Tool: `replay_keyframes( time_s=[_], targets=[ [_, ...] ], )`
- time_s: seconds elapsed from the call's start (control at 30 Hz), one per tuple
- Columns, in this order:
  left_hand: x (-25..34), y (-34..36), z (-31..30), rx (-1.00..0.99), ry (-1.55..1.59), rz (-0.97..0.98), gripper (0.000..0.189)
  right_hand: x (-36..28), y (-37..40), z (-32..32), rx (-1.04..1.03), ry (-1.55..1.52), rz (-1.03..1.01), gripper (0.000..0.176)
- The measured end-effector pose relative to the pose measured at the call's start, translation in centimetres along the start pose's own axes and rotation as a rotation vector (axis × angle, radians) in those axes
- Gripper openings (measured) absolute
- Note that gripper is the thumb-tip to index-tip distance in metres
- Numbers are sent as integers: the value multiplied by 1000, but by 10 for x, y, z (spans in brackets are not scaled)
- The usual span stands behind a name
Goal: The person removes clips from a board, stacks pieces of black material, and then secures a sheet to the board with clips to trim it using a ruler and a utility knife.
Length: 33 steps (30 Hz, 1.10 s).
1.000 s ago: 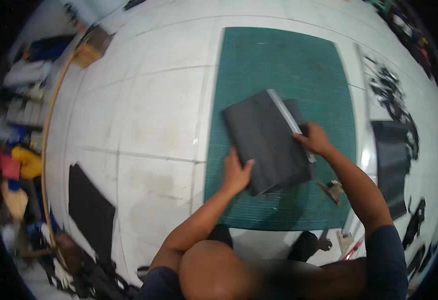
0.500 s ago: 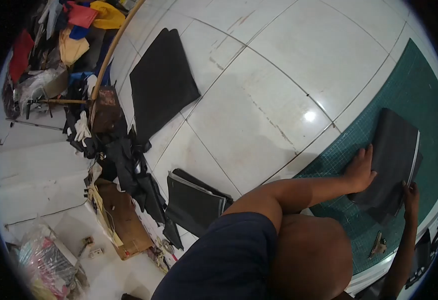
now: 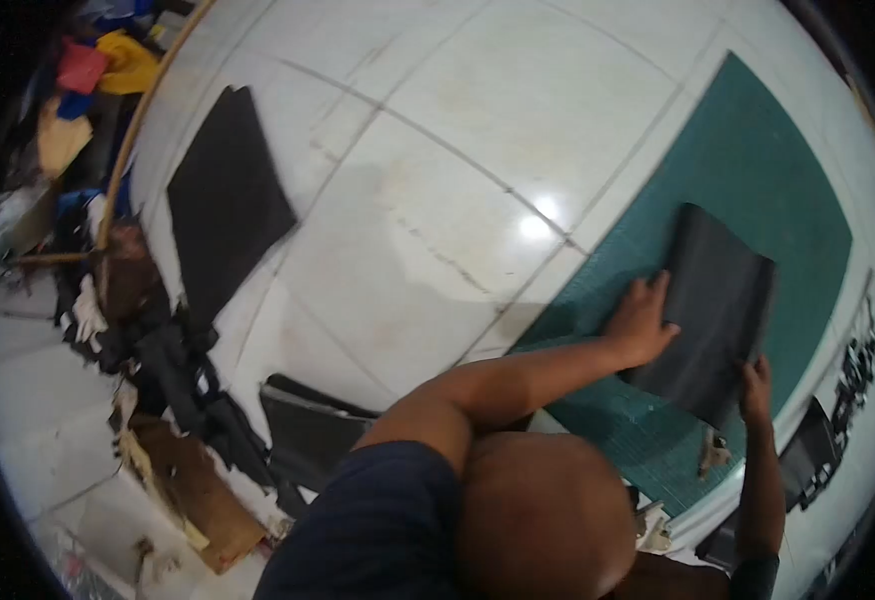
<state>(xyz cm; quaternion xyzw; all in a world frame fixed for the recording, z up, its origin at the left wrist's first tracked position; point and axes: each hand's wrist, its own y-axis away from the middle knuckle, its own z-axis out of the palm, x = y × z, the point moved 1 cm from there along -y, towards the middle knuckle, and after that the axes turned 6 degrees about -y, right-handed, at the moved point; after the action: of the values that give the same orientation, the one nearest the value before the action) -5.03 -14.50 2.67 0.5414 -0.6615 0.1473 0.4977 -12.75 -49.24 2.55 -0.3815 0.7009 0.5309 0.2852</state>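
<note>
Black flexible rectangular sheet (image 3: pixel 713 310): over green gridded mat (image 3: pixel 798 180); contact unclear.
Left hand (image 3: pixel 641 325): at one edge, thumb apart from fingers; cannot tell if gripping.
Right hand (image 3: pixel 756 390): pinching opposite edge.
Handling: two-handed positioning, apparently; calls for evenly supported edges.

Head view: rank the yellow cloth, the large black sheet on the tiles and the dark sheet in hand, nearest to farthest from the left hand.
From the left hand:
1. Dark sheet, touching it.
2. Large black sheet, left.
3. Yellow cloth, upper left.
</note>
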Motion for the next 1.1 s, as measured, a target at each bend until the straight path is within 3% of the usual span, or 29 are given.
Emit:
replay_keyframes(
  time_s=[0.03, 0.1, 0.17, 0.2, 0.27, 0.33, 0.4, 0.47, 0.5, 0.53, 0.57, 0.63, 0.67, 0.73, 0.8, 0.83, 0.93, 1.1],
  targets=[
    [9, -2, 1, -35, 5, 26, 88, -6, 2, 7, -51, -192, -42, 44],
    [3, 4, -13, -79, -30, 14, 87, -5, -3, 6, -53, -130, -77, 44],
    [-14, 19, -29, -12, -11, 163, 81, 9, -6, -4, -144, -88, -128, 46],
    [-24, 27, -38, 18, 4, 228, 78, 8, -5, 1, -93, -119, -157, 48],
    [-40, 67, -100, 42, 34, 259, 64, 12, -10, -12, -134, 103, -127, 59],
    [-93, 119, -147, 334, 51, 238, 54, 8, -7, -3, -105, 171, -138, 71],
    [-130, 206, -213, 475, -45, -186, 51, 11, -5, 5, 12, 253, -92, 79],
    [-191, 307, -257, 665, -1, -436, 47, 22, -17, 1, 186, 339, 14, 84],
    [-200, 358, -271, 781, -46, -655, 46, 21, -21, 1, 140, 388, 67, 85],
    [-272, 434, -273, 841, -220, -751, 48, 14, -25, 1, 99, 436, 117, 87],
    [-243, 469, -272, 841, -209, -993, 54, 10, -27, -2, 74, 470, 164, 88],
    [-310, 592, -231, 833, -187, -1427, 66, 4, -30, -3, 30, 526, 252, 90],
    [-230, 563, -228, 735, 170, -1750, 75, 5, -32, -3, 14, 545, 292, 90],
    [-244, 606, -188, 672, 576, -1807, 76, 14, -33, -2, 32, 497, 194, 88],
    [-270, 626, -155, 630, 942, -1695, 70, 14, -28, 2, 77, 492, 139, 84],
    [-254, 608, -149, 675, 958, -1653, 52, 10, -21, 8, 110, 511, 133, 80],
    [-297, 634, -118, 741, 1042, -1499, 29, 22, -20, 6, 136, 435, 26, 69],
    [-311, 645, -105, 926, 1121, -1487, 18, 20, -11, 3, 101, 391, 22, 59]
  ],
)
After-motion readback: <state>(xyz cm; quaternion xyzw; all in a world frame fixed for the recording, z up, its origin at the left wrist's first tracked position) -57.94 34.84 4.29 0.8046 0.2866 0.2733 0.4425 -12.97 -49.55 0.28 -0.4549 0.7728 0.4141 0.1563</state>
